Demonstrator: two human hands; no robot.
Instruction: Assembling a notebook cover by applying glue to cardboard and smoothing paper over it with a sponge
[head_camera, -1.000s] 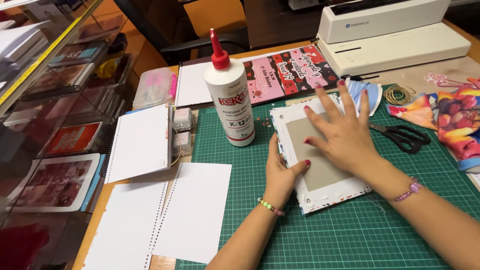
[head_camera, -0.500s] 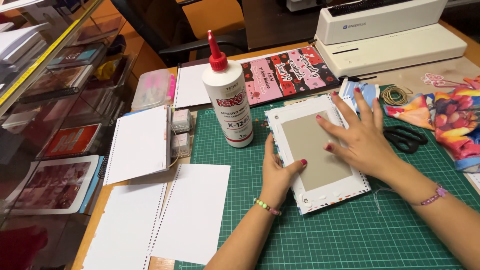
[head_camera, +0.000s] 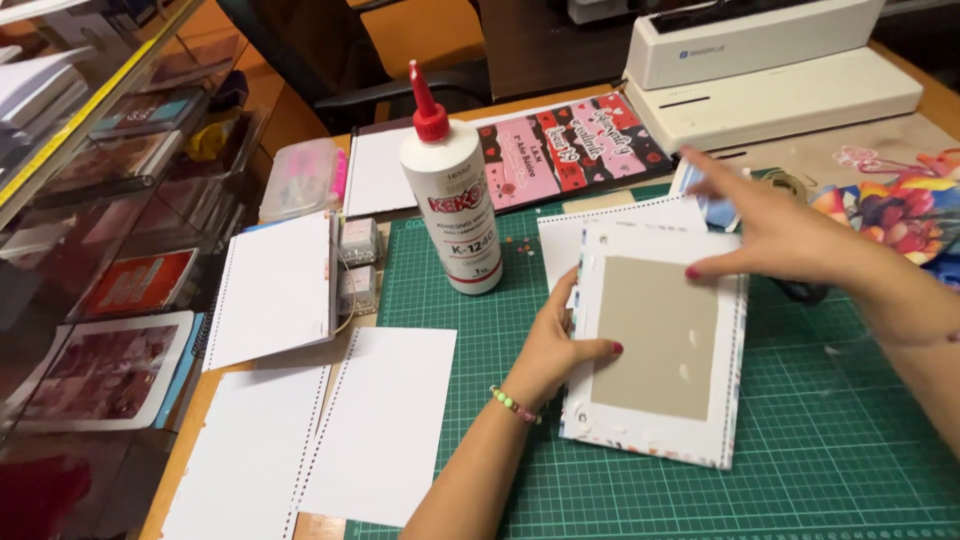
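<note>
Bare green cutting mat (head_camera: 800, 470) right of the grey-faced white cover (head_camera: 655, 345), tall white red-capped glue bottle (head_camera: 450, 200) blocking upper left, white binding machine (head_camera: 770, 70) behind

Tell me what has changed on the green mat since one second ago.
The right hand lifted off the grey board and moved toward its far right corner, blurred. The left hand stays pressed on the cover's left edge. The glue bottle and white punched sheets did not move.
</note>
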